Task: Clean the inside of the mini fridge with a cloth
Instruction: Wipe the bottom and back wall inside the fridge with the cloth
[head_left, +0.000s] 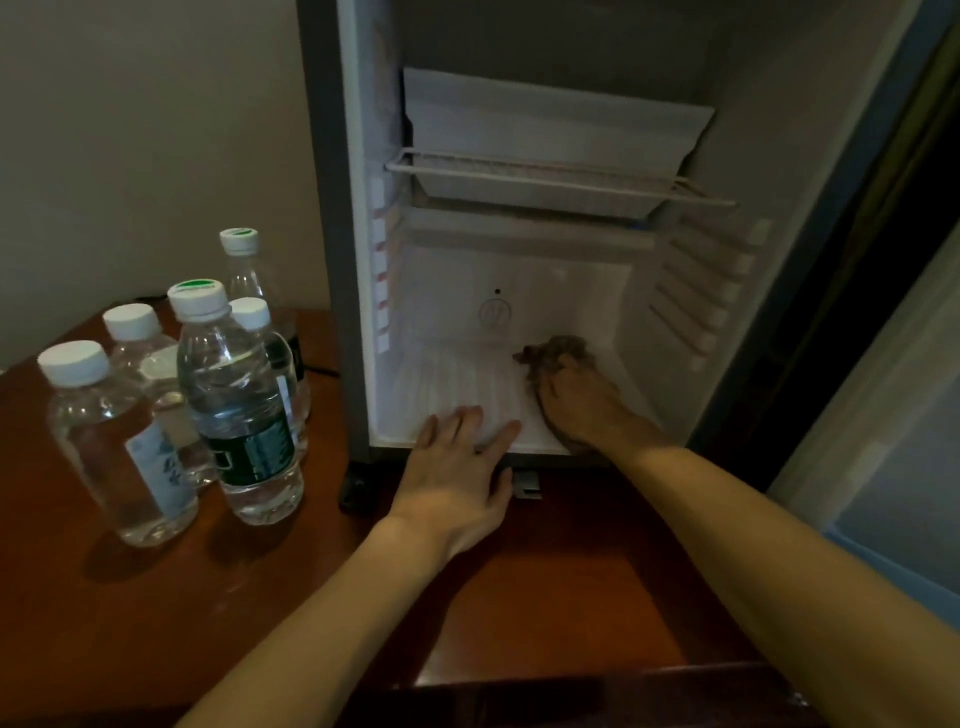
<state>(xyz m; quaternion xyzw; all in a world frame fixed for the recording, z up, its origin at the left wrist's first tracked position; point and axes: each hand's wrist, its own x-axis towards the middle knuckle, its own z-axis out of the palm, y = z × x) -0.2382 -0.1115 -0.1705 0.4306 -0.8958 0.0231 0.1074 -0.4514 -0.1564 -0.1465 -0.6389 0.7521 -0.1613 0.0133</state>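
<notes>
The mini fridge (358, 218) stands open on a wooden surface, its white interior bare apart from a wire shelf (561, 174) halfway up. On the ribbed white fridge floor (447, 374), at the right rear, lies a crumpled brown cloth (558, 351). My right hand (582, 402) lies on top of the cloth and presses it onto the floor; part of the cloth is hidden under the palm. My left hand (457, 467) rests flat with straight fingers on the front lip of the fridge floor, holding nothing.
Several clear water bottles (234, 395) with white caps stand on the wooden table (104, 623) left of the fridge. The open fridge door (893, 426) hangs at the far right. A black cable runs behind the bottles.
</notes>
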